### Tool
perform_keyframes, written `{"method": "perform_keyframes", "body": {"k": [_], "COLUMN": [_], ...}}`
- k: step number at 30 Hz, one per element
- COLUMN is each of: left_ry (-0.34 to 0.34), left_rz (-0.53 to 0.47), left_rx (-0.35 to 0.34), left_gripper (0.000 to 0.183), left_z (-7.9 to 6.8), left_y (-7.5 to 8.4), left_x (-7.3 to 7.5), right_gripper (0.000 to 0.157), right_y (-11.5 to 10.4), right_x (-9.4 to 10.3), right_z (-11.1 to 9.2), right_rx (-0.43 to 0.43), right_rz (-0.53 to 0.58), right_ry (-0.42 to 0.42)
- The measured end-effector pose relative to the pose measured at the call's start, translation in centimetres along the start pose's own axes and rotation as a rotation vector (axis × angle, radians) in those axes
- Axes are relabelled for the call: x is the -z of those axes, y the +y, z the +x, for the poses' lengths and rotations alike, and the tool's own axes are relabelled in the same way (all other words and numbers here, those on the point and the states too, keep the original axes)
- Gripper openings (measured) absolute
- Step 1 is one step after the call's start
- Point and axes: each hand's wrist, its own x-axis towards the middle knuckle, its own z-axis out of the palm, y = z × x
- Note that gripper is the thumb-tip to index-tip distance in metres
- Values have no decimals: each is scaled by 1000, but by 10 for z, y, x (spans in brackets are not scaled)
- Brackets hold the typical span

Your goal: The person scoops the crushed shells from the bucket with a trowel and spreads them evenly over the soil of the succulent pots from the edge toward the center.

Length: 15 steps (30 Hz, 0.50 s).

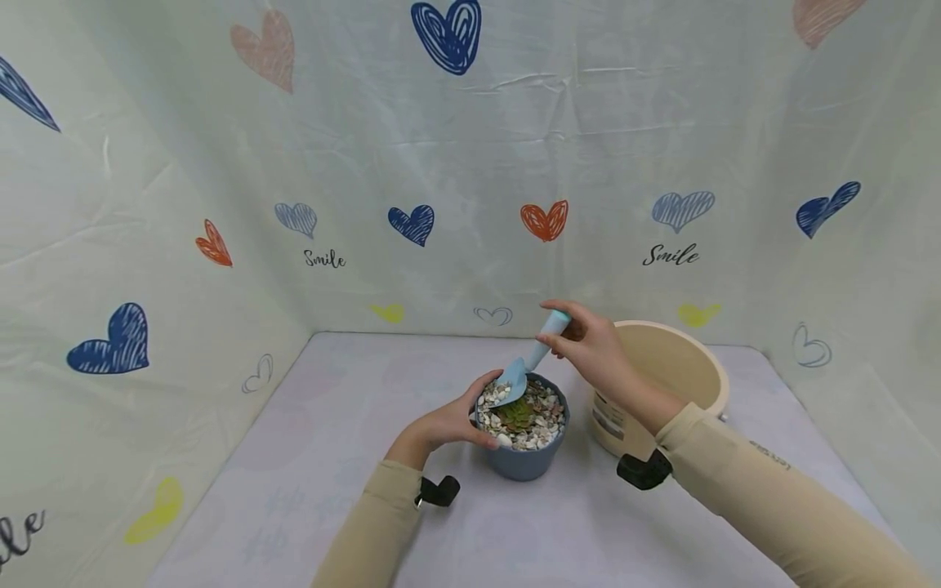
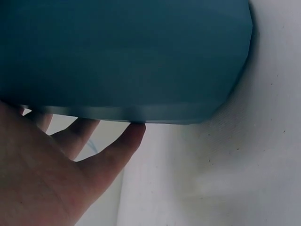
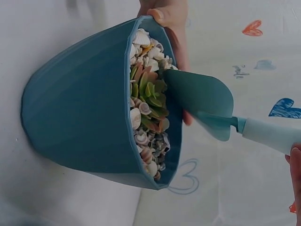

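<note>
A blue-grey flowerpot (image 1: pixel 522 466) stands upright on the table, holding a green and reddish succulent (image 3: pixel 153 92) ringed by small seashells (image 3: pixel 135 118). My left hand (image 1: pixel 446 421) grips the pot's left side at the rim, thumb towards me and fingers round the far side. In the left wrist view, several of its fingers (image 2: pixel 134 134) touch the pot wall. With my right hand (image 1: pixel 597 347) I hold a light-blue trowel (image 1: pixel 512 380) by the handle, above the pot. The trowel's blade points down over the left part of the pot, its tip among the shells beside the succulent.
A large cream bucket (image 1: pixel 709 376) stands right of the pot, partly behind my right forearm. The pale table (image 1: pixel 331 457) ends at a white curtain (image 1: pixel 485 147) printed with hearts, which also hangs along both sides.
</note>
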Motion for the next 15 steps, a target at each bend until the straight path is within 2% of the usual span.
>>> {"method": "perform_keyframes", "body": {"k": [10,15], "left_ry": [35,74], "left_rz": [1,8], "left_rx": [12,24], "left_gripper": [111,111], "left_z": [-2,-4], "left_y": [1,1], "left_x": [-5,-9], "right_gripper": [47,47], "right_y": [-3,-2], "right_x": [2,3], "right_z": [1,1], "right_rx": [6,16], "right_rz": [-22,-28], "right_ry": [2,8]}}
